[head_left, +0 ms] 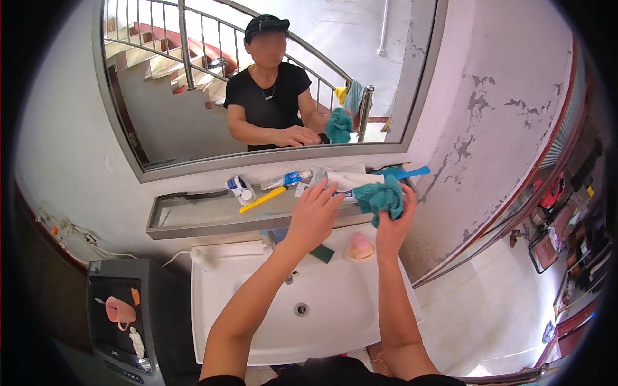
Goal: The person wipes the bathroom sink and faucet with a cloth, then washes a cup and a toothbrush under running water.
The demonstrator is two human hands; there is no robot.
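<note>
The right hand (396,222), at the right end of the shelf, is closed around a crumpled teal-green cloth (378,196), gripping it from the right side with the fabric bunched above the fingers and hanging to their left. The left hand (315,211) is palm down, its fingers extended and a little apart, over the front edge of the long, narrow metal-framed shelf (187,217); its fingertips are at a white tube-like item (354,179), and whether they press on it cannot be told.

The cloth is in front of this item's right part, near a flat blue plastic strip (412,173) that points right. Left of the left hand, on the shelf, are a slim yellow plastic stick (262,200), a white and blue tube (283,181), a small white and blue container (240,188) and a long thin black item (193,195).

Below is a white rectangular washbasin (351,315) with a round metal drain (301,309). On its back ledge are a dark green flat pad (321,253), partly behind the left forearm, and a rounded pink piece (362,243) in a pale dish. Above the shelf, a grey-framed mirror (193,122) reflects the person with the cloth.
</note>
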